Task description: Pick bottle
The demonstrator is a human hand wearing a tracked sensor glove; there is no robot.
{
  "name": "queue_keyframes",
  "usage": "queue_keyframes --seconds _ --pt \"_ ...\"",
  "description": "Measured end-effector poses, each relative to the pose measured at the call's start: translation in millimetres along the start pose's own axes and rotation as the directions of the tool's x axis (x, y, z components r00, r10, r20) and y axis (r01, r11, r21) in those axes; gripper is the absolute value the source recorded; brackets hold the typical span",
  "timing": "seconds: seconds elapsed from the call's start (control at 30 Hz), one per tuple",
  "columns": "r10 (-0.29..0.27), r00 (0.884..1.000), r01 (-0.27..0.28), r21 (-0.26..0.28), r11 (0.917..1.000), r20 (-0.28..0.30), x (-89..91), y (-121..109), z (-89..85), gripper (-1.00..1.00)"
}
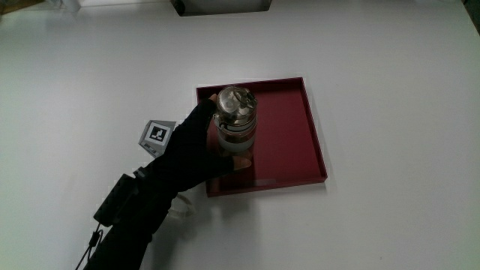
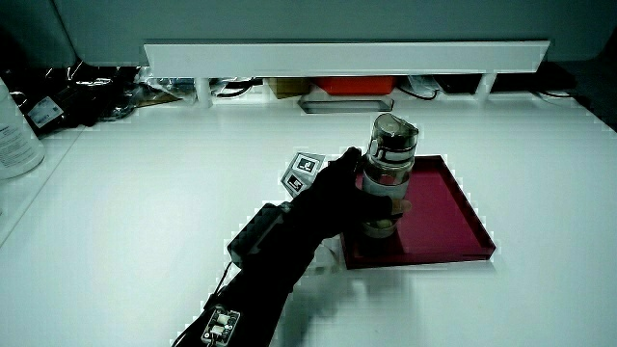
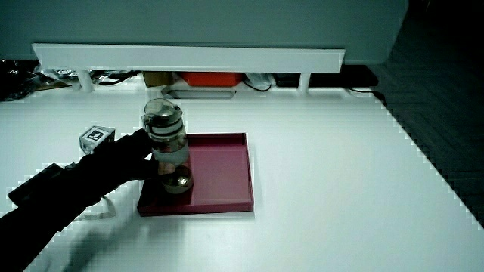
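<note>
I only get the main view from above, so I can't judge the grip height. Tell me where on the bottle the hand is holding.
Observer: In a side view the hand wraps the bottle around its middle; the cap stands clear above it.
Operator: Now report the tilt.
Observer: It is close to upright in both side views, over the red tray.

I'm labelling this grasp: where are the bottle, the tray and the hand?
bottle (image 1: 237,124), main view, on its glass body below the cap.
tray (image 1: 289,139), main view, on its bare red floor.
hand (image 2: 333,198), in a side view, on the glove's back.
</note>
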State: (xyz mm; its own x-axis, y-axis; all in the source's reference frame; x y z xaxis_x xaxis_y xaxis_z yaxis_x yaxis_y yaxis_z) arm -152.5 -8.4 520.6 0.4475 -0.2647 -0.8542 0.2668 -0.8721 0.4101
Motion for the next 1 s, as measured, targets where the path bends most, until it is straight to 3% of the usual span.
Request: queue_keyframes --seconds 0.07,0.17,0.4,0.57,0.67,0.8,0.83,0.9,0.93,1.0 --pt "-0.020 1.000 0.020 0.006 0.9998 0.010 -2.5 2.8 -2.1 0.00" --pt "0.007 1.000 -0.007 0.013 0.9999 0.028 -1.3 2.3 -4.0 0.00" --pt "-0.014 0.999 0.012 0.038 0.9992 0.049 -5.9 2.2 -8.0 0.00" --pt "-0.054 0.997 0.050 0.080 0.9955 0.048 -7.5 0.8 -8.1 0.00" --pt "-0.045 0.998 0.041 0.122 0.9917 0.033 -6.4 -1.5 -9.2 0.00" --pt "-0.065 0.998 0.060 0.159 0.9854 0.026 -4.0 -3.6 -9.6 0.29" --pt "-0.033 0.999 0.032 0.165 0.9858 0.001 -1.9 -4.8 -9.4 0.36" --pt "-0.060 0.998 0.060 0.171 0.9834 -0.003 -2.1 -4.4 -9.9 0.50" --pt "-0.032 0.999 0.033 0.175 0.9841 -0.009 0.6 -6.0 -9.7 0.57" --pt "-0.066 0.998 0.069 0.193 0.9789 -0.019 -1.6 -5.6 -10.6 0.71"
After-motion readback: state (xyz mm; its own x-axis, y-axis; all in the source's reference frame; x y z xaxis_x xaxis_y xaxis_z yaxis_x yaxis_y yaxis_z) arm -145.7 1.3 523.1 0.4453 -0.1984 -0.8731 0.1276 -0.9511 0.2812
